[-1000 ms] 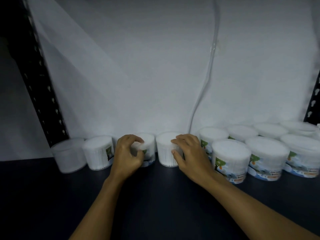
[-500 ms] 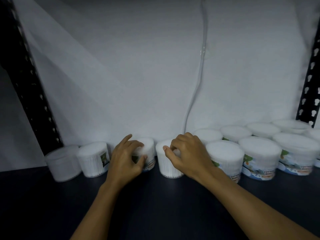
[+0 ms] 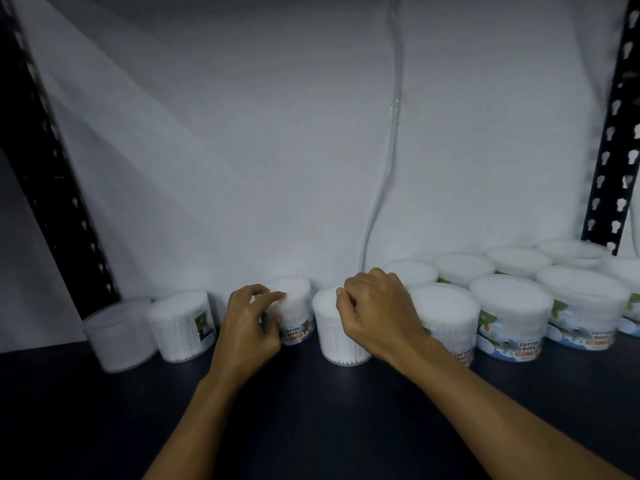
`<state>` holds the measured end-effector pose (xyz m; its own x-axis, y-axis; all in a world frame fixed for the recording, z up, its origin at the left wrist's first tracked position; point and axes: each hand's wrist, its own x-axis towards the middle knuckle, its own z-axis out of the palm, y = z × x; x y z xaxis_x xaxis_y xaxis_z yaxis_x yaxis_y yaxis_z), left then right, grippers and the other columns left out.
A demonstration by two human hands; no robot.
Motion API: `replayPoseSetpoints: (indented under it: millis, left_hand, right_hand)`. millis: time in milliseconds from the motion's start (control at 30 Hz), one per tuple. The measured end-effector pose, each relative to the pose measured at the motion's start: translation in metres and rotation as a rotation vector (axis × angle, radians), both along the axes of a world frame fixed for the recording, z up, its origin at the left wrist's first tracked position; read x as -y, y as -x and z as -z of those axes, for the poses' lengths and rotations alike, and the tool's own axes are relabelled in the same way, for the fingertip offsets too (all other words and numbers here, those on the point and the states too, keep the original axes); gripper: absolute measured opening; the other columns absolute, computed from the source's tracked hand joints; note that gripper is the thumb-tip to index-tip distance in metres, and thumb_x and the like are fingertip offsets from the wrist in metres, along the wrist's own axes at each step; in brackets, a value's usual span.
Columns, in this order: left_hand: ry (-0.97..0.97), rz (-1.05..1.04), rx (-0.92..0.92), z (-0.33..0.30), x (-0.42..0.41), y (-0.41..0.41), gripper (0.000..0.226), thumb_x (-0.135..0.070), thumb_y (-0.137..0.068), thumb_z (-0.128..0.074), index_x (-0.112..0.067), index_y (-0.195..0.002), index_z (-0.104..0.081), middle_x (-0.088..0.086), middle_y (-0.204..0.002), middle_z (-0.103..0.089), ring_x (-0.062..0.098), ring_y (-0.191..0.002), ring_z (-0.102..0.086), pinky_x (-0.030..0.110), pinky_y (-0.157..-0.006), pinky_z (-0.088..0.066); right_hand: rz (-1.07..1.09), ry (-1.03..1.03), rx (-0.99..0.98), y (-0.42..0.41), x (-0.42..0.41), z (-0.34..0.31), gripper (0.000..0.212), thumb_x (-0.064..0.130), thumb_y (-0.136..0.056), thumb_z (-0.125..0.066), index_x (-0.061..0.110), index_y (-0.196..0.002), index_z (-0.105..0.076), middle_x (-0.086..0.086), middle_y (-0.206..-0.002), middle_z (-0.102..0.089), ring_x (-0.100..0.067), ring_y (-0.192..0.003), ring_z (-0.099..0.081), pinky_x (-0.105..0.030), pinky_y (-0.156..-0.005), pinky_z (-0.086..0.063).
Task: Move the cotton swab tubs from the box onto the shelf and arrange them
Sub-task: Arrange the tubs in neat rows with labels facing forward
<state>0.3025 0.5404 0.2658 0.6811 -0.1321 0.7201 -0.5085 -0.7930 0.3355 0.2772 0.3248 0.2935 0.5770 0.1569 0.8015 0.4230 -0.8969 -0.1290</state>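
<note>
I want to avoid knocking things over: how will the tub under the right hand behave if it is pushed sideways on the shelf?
The tub is short and wide with a flat base, so it will probably slide on the smooth dark shelf rather than tip. It looks like thin clear plastic packed with swabs, so likely light. The right hand grips its top rim.

White wall, black perforated uprights, dark shelf board, dim light

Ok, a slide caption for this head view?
Both hands, left hand and right hand, turning two cotton swab tubs on dark shelf.
</note>
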Motion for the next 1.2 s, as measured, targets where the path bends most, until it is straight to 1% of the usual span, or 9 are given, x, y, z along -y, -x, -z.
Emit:
replayPoseSetpoints:
  millis: [200, 300, 367, 533, 700, 867, 967, 1100, 1200]
  left_hand:
    - [0.044, 0.062, -0.036, -0.001, 0.003, 0.0, 0.031, -0.014, -0.078, -0.072, -0.02, -0.107, -0.064, -0.008, -0.115, -0.052, 0.009, -0.107, -0.051, 0.001, -0.08, -0.034]
    - [0.039, 0.062, -0.037, 0.0, 0.005, 0.0, 0.032, -0.018, -0.079, -0.074, -0.021, -0.108, -0.062, -0.01, -0.116, -0.05, 0.007, -0.107, -0.048, 0.001, -0.078, -0.034]
    - [0.04, 0.067, -0.032, 0.0, 0.005, 0.0, 0.031, -0.018, -0.079, -0.074, -0.022, -0.107, -0.062, -0.011, -0.115, -0.05, 0.007, -0.106, -0.049, -0.001, -0.077, -0.034]
    - [-0.003, 0.049, -0.036, -0.002, 0.001, -0.002, 0.03, -0.02, -0.08, -0.072, -0.021, -0.108, -0.061, -0.01, -0.115, -0.051, 0.01, -0.108, -0.05, 0.005, -0.078, -0.035]
    - [0.0, 0.018, -0.045, -0.004, -0.005, 0.001, 0.03, -0.017, -0.079, -0.071, -0.019, -0.107, -0.061, -0.006, -0.115, -0.053, 0.013, -0.11, -0.048, 0.009, -0.081, -0.033]
    - [0.007, 0.016, -0.04, -0.005, -0.005, 0.003, 0.03, -0.016, -0.078, -0.072, -0.019, -0.106, -0.062, -0.008, -0.113, -0.054, 0.013, -0.109, -0.049, 0.021, -0.087, -0.038]
    - [0.007, 0.013, -0.037, -0.005, -0.005, 0.003, 0.03, -0.017, -0.078, -0.071, -0.02, -0.106, -0.061, -0.009, -0.113, -0.052, 0.013, -0.109, -0.049, 0.024, -0.088, -0.04]
    - [0.011, 0.013, -0.032, -0.005, -0.004, 0.002, 0.03, -0.017, -0.078, -0.072, -0.019, -0.106, -0.061, -0.008, -0.112, -0.054, 0.014, -0.109, -0.05, 0.024, -0.087, -0.041]
    - [0.001, 0.013, -0.024, -0.005, -0.004, 0.002, 0.03, -0.017, -0.078, -0.072, -0.018, -0.106, -0.062, -0.008, -0.112, -0.054, 0.014, -0.109, -0.05, 0.029, -0.086, -0.047]
  right_hand:
    - [0.022, 0.037, -0.027, 0.003, 0.001, -0.002, 0.031, 0.029, -0.086, -0.047, 0.018, -0.058, -0.043, 0.007, -0.055, -0.044, -0.015, -0.057, -0.04, -0.035, -0.058, -0.04]
    - [-0.029, 0.195, -0.21, 0.01, 0.001, -0.007, 0.04, 0.051, -0.087, -0.041, 0.019, -0.089, -0.065, 0.003, -0.084, -0.064, -0.019, -0.079, -0.052, -0.038, -0.073, -0.044]
    - [-0.046, 0.29, -0.295, 0.013, 0.003, -0.011, 0.046, 0.057, -0.088, -0.044, 0.023, -0.113, -0.062, 0.003, -0.105, -0.062, -0.02, -0.096, -0.052, -0.039, -0.083, -0.042]
    - [-0.176, 0.312, -0.33, 0.01, 0.009, -0.01, 0.024, 0.025, -0.094, -0.051, 0.017, -0.112, -0.064, 0.004, -0.114, -0.058, -0.018, -0.101, -0.05, -0.033, -0.083, -0.044]
    - [-0.153, 0.208, -0.352, 0.01, 0.019, -0.016, 0.043, 0.0, -0.079, -0.055, 0.019, -0.117, -0.063, 0.004, -0.121, -0.06, -0.016, -0.106, -0.052, -0.03, -0.091, -0.041]
    - [-0.142, 0.216, -0.308, 0.017, 0.007, -0.012, 0.035, 0.034, -0.096, -0.041, 0.025, -0.127, -0.055, 0.004, -0.119, -0.056, -0.016, -0.106, -0.047, -0.035, -0.092, -0.04]
    - [-0.092, 0.278, -0.334, 0.017, 0.006, -0.013, 0.045, 0.054, -0.092, -0.044, 0.022, -0.12, -0.059, 0.004, -0.115, -0.053, -0.016, -0.105, -0.045, -0.035, -0.093, -0.038]
    - [-0.142, 0.31, -0.307, 0.018, 0.007, -0.014, 0.028, 0.024, -0.091, -0.053, 0.024, -0.119, -0.059, 0.005, -0.112, -0.058, -0.018, -0.102, -0.05, -0.036, -0.091, -0.038]
    - [-0.185, 0.302, -0.347, 0.018, 0.009, -0.014, 0.05, 0.003, -0.078, -0.057, 0.028, -0.122, -0.06, 0.006, -0.115, -0.064, -0.019, -0.107, -0.054, -0.038, -0.092, -0.039]
